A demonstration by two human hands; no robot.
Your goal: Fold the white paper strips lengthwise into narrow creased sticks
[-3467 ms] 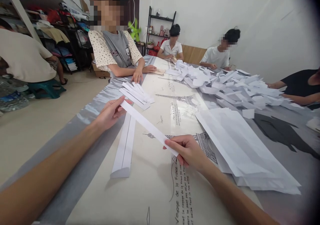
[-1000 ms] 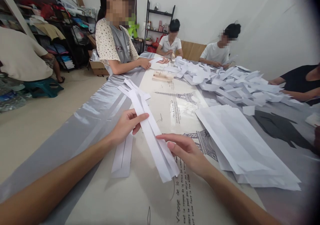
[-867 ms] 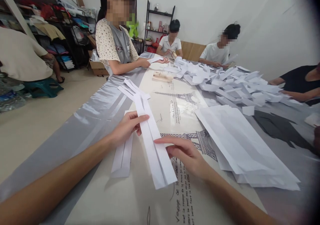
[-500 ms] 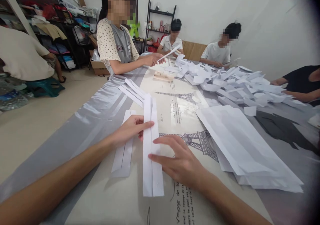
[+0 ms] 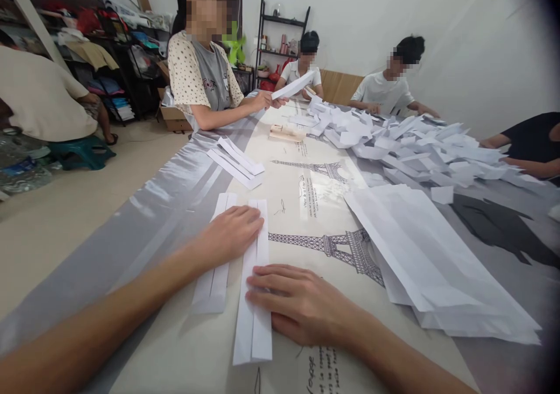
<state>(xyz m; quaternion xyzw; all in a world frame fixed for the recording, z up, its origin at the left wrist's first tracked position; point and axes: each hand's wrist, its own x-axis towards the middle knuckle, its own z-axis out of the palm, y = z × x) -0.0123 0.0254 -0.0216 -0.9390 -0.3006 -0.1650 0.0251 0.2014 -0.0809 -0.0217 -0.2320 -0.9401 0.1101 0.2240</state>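
Note:
A white paper strip (image 5: pixel 254 324), folded lengthwise with a seam down its middle, lies on the printed tablecloth in front of me. My left hand (image 5: pixel 231 231) rests palm down across its far part, fingers laid over the paper. Nearer to me, my right hand (image 5: pixel 293 298) lies on the strip from the right side, fingers stretched out flat. Partly under my left hand and forearm is another folded strip (image 5: pixel 212 289). Farther back lie several more folded strips (image 5: pixel 236 164), side by side.
A stack of white paper sheets (image 5: pixel 420 248) lies to my right. Beyond it spreads a large pile of folded papers (image 5: pixel 406 143). A wooden block (image 5: pixel 286 133) sits mid-table. A person across on the left holds a paper strip (image 5: pixel 293 86); other people sit around the table.
The strip, held up between my hands before, has come down flat onto the table. Both hands have flattened over it. The person on the left has shifted their paper.

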